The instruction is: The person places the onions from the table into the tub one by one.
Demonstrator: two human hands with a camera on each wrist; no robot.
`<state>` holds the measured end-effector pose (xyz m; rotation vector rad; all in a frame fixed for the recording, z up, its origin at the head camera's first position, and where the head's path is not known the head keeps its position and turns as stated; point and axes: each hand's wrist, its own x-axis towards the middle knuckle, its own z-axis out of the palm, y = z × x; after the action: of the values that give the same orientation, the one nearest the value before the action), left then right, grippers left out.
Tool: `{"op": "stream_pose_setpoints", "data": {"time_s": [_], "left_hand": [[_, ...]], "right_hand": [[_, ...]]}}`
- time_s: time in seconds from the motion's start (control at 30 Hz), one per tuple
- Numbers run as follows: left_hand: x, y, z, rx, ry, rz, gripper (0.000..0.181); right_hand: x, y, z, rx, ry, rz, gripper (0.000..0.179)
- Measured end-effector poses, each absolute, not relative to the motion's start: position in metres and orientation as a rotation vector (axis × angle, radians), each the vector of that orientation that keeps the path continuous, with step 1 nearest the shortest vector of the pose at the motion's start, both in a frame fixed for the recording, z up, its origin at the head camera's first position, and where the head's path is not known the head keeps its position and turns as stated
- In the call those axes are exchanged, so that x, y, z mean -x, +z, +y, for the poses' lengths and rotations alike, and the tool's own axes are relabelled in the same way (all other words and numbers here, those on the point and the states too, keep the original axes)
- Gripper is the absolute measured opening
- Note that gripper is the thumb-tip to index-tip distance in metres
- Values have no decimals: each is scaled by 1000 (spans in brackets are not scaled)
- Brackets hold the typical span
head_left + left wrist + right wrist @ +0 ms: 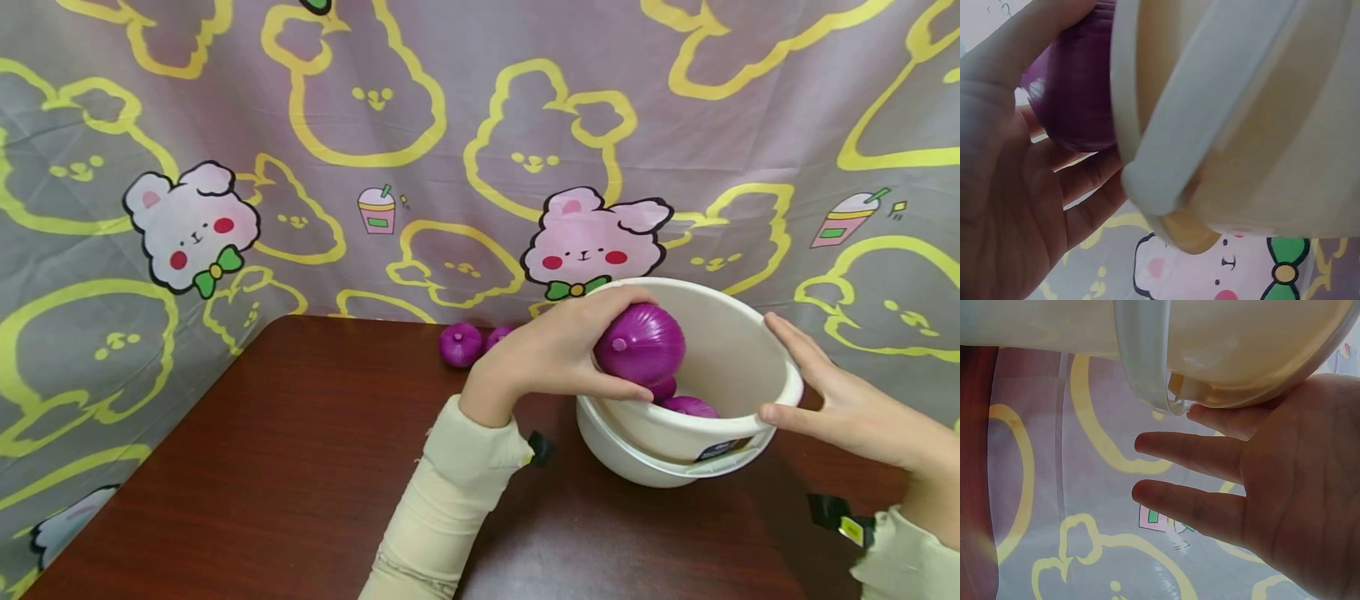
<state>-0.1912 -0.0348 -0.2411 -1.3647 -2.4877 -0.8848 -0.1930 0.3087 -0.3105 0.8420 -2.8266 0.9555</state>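
Note:
My left hand (555,350) grips a shiny purple onion (643,343) at the left side of the mouth of a white bucket (731,337). In the left wrist view, the thumb and fingers lie around that onion (1075,94), which is partly behind the rim. Inside the bucket, below the held onion, parts of two more onions (692,407) show. The right hand (843,400) touches the bucket's right rim with thumb and forefinger spread. In the right wrist view its fingers (1191,459) are straight, and the bucket's handle (1144,356) hangs down beside them.
Two purple onions (460,345) lie at the table's back edge, one partly hidden by my left wrist. The bucket stands tilted on the dark brown wooden table (300,467). A grey curtain (465,108) with yellow cartoon outlines hangs behind.

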Motion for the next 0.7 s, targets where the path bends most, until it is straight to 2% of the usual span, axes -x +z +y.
{"op": "stream_pose_setpoints", "data": {"time_s": [0.7], "left_hand": [[205, -257, -20, 1392, -936, -2460, 79]], "right_hand": [[194, -310, 309, -837, 978, -2828, 100]]}}
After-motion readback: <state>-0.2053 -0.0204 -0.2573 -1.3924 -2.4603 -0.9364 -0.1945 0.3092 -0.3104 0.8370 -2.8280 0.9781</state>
